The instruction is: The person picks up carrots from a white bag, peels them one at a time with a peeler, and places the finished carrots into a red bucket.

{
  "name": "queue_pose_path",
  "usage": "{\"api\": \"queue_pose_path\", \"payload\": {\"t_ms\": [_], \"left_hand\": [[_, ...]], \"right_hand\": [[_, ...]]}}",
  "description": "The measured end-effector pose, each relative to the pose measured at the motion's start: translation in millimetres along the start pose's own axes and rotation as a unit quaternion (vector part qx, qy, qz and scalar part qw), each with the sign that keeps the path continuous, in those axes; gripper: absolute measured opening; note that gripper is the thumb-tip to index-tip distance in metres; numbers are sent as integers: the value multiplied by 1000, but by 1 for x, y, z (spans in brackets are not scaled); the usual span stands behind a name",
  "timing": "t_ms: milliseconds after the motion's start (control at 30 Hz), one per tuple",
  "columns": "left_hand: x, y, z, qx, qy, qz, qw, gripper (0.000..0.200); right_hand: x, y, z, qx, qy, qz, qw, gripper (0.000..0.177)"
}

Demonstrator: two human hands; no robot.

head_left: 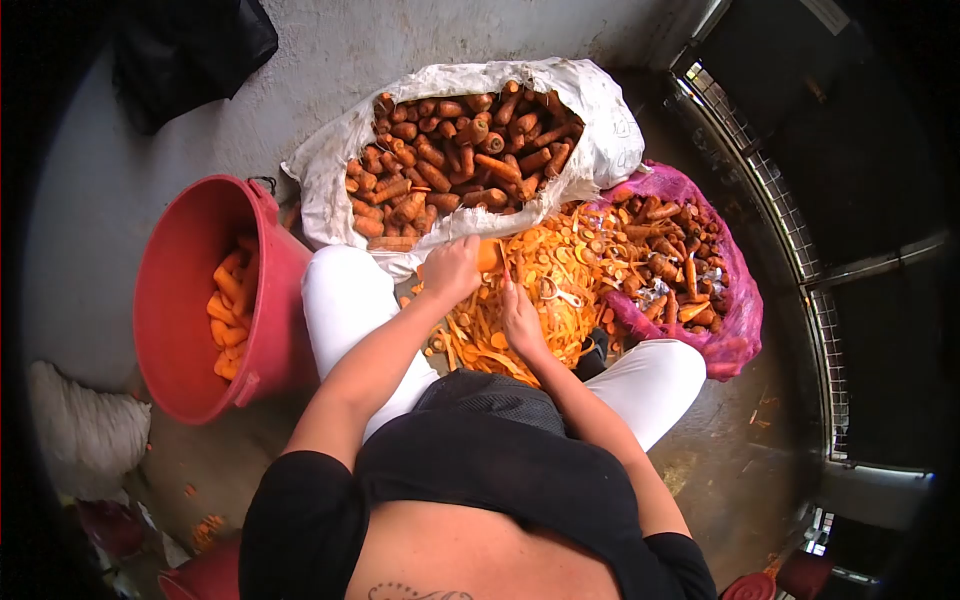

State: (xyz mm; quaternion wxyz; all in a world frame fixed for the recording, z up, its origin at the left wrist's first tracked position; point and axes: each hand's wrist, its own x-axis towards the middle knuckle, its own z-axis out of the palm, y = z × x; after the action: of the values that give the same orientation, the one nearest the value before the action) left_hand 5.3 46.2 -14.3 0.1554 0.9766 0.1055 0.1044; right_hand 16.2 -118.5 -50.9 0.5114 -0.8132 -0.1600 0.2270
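Note:
My left hand [452, 270] is closed around a peeled orange carrot [488, 256], whose end sticks out to the right. In my right hand [520, 318] is a small, thin cutting tool [505, 268] with a reddish handle, upright against the carrot's right end. Whether it is a knife or a peeler is too small to tell. Below both hands, between my legs, lies a heap of carrot peelings [550, 290] with cut round ends mixed in. Just beyond the hands, a white woven sack [325, 195] lies open and full of unpeeled carrots [455, 160].
On the left stands a red bucket [285, 310] holding peeled carrots [232, 310]. A pink mesh sack [745, 310] with carrots and scraps [680, 250] lies to the right. A whitish sack [85, 420] rests at far left. Behind is a grey wall [400, 35]; dark grated panels line the right.

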Motion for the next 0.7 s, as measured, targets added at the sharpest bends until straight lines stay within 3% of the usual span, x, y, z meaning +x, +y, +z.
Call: {"api": "queue_pose_path", "payload": {"t_ms": [33,67,167,267,367,467,567,700], "left_hand": [[0,-3,5,8,26,15,1000,25],[1,-6,8,17,53,31,998,25],[0,0,7,-9,58,4,998,24],[-2,3,2,-34,-3,-26,999,23],[0,-4,3,41,84,73,993,23],[0,-8,12,29,117,86,989,26],[-6,0,10,-29,28,-9,999,27],[-8,1,-1,-4,44,14,999,23]], "right_hand": [[1,3,1,0,-2,0,1000,52],[1,5,2,8,1,12,1000,47],[-1,-5,2,19,9,30,999,45],[-3,-6,1,8,15,24,1000,45],[-6,-8,1,9,16,26,999,46],[-5,-2,3,12,17,25,999,43],[-3,9,5,5,8,22,1000,52],[-4,4,4,9,-4,29,1000,52]]}}
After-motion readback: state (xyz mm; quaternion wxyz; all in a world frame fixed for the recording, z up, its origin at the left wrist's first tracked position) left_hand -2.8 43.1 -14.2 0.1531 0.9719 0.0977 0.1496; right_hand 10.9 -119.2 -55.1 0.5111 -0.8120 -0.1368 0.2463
